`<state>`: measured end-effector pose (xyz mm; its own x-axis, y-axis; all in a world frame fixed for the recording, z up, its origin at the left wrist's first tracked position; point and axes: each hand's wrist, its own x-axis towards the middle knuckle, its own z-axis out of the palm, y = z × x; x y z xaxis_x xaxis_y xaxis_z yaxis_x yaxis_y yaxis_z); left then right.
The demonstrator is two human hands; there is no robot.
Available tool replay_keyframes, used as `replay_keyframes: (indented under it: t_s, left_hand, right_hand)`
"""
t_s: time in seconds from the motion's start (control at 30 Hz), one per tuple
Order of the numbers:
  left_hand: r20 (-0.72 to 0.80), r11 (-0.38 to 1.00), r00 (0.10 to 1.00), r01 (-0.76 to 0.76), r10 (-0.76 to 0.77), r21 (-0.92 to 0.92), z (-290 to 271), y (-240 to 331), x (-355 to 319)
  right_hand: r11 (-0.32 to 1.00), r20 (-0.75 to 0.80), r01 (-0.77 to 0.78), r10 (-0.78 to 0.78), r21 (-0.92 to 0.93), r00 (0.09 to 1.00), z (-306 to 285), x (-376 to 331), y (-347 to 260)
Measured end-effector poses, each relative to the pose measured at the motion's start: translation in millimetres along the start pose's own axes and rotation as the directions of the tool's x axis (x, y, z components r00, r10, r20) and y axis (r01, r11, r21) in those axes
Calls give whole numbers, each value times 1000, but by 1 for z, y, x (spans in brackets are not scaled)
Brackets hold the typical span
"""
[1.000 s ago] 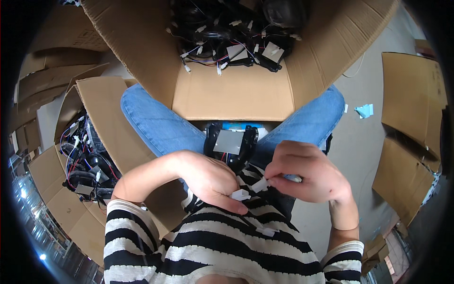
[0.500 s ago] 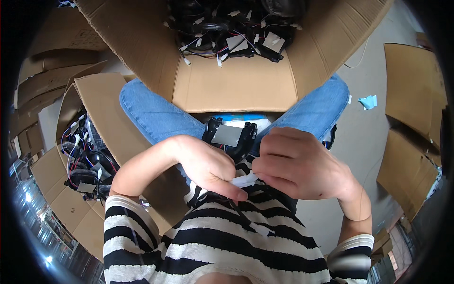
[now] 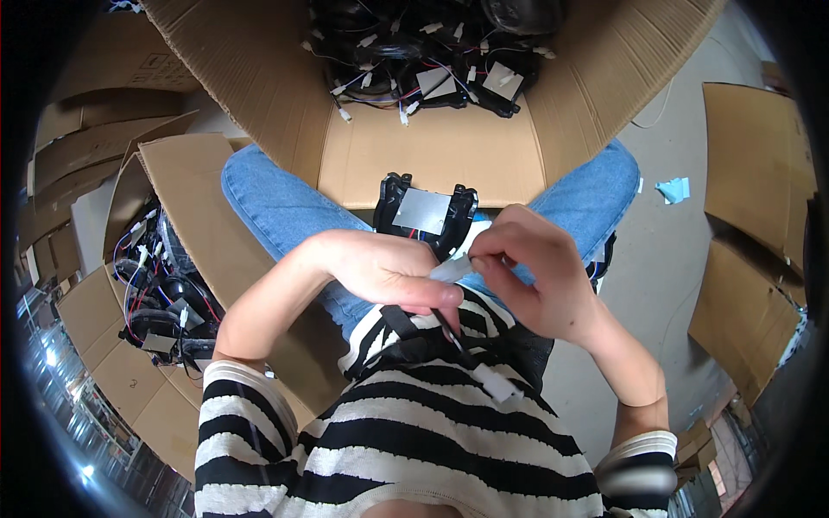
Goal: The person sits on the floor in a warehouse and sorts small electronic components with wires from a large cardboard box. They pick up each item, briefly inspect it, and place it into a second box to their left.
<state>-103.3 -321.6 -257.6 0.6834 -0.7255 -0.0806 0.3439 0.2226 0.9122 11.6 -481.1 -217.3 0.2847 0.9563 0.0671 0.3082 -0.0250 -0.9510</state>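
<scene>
Small white plastic connector [image 3: 451, 268] between both hands, black wire [image 3: 452, 332] trailing.

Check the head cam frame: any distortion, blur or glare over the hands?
Head view: strong fisheye, cardboard box edges bow toward the black rim; even daylight, soft shadows, no glare on the left hand or right hand; hands and the black part on the lap look sharp, the outer ring smears, and the right cuff is blurred.

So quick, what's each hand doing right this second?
Left hand: closed around a small white connector.
Right hand: fingertips pinched on the same connector, above the black part on the lap.
</scene>
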Motion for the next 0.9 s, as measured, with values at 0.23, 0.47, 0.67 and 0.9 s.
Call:
replay_keyframes:
  t_s: [0.23, 0.47, 0.67, 0.9]
  left_hand:
    - [-557, 996, 830, -64, 18, -64, 14, 2, -21]
    - [-690, 983, 723, -92, -43, -158, 30, 1, -27]
    - [-736, 992, 668, -34, 113, 121, 30, 2, -23]
    - [-785, 977, 601, 32, 149, 211, 34, 3, -16]
  right_hand:
    - [970, -221, -228, 241, 82, 945, -42, -30, -11]
    - [950, -145, -287, 304, 126, 942, -28, -44, -22]
    - [938, -133, -243, 281, 248, 950, -19, -39, -19]
    - [895, -74, -364, 394, 257, 916, -19, -37, -24]
